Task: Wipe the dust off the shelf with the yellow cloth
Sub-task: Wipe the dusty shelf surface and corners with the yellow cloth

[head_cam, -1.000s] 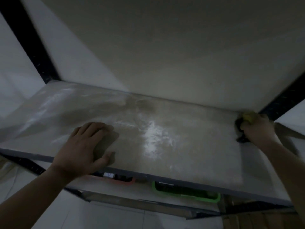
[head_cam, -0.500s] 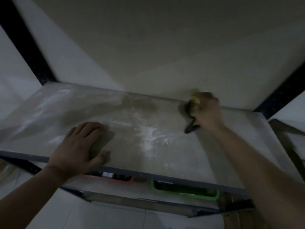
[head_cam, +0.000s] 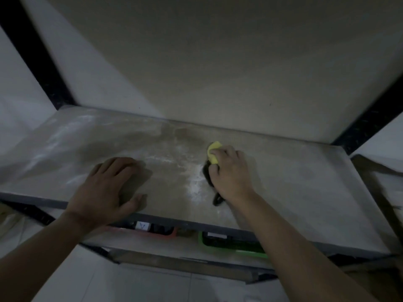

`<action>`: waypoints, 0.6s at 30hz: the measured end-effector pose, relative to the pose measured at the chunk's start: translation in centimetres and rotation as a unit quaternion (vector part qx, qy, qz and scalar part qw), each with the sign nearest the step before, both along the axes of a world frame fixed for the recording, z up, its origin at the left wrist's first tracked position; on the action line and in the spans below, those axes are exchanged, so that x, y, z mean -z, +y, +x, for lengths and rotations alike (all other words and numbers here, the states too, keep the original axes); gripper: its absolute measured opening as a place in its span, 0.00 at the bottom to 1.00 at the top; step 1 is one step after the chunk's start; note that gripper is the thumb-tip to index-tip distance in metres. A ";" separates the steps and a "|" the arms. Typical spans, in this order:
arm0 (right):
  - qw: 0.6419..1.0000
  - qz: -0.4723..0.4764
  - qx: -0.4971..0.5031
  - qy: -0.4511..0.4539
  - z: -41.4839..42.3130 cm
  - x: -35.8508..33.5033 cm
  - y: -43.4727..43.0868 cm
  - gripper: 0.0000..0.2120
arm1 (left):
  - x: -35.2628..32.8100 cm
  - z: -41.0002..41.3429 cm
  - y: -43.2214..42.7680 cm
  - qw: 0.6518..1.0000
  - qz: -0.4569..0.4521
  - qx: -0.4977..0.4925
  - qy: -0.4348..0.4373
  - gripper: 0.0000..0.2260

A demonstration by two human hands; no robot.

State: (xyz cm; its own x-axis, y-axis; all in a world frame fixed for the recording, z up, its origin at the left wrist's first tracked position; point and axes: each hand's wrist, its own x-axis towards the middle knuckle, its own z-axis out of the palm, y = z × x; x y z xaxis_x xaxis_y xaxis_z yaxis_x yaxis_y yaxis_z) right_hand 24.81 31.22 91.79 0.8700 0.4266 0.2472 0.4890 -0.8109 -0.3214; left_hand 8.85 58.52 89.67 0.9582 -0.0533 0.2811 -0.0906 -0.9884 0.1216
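cloth (head_cam: pixel 213 152) half hidden under right hand (head_cam: pixel 231 171)

Lower tier (head_cam: pixel 122 240): I see a green bin (head_cam: pixel 235 247) on the rt, a red bin (head_cam: pixel 165 233) just left of it w/ a white label (head_cam: pixel 142 226); pale wall (head_cam: pixel 218 62) behind, tiled floor (head_cam: pixel 152 286) below

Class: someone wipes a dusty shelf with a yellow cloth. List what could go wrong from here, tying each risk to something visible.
1. The white dust lies near the shelf front; swept forward, it could fall into the green bin and red bin below.
2. The left hand rests flat on the shelf, so dust beneath it may be missed.
3. The right hand grips the yellow cloth bunched, so it may smear.
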 end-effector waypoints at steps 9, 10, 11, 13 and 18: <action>0.993 0.019 0.099 0.064 1.7 -4.0 -13.7 0.16 | -0.2 0.1 -0.2 1.000 -0.005 -0.005 0.008 0.33; 0.991 0.001 0.089 0.100 1.1 -3.6 -14.9 0.17 | -0.3 0.1 -0.3 1.000 -0.005 -0.006 0.009 0.32; 0.989 -0.007 0.067 0.129 0.5 -3.1 -15.7 0.17 | -0.3 0.1 -0.4 1.000 -0.006 -0.007 0.010 0.32; 0.987 -0.005 0.020 0.157 -0.6 -2.6 -16.6 0.20 | -0.4 0.1 -0.4 1.000 -0.003 -0.008 0.009 0.32; 0.975 -0.017 -0.084 0.206 -2.6 -2.6 -16.8 0.29 | -0.4 -0.1 -0.4 1.000 -0.002 -0.008 0.016 0.33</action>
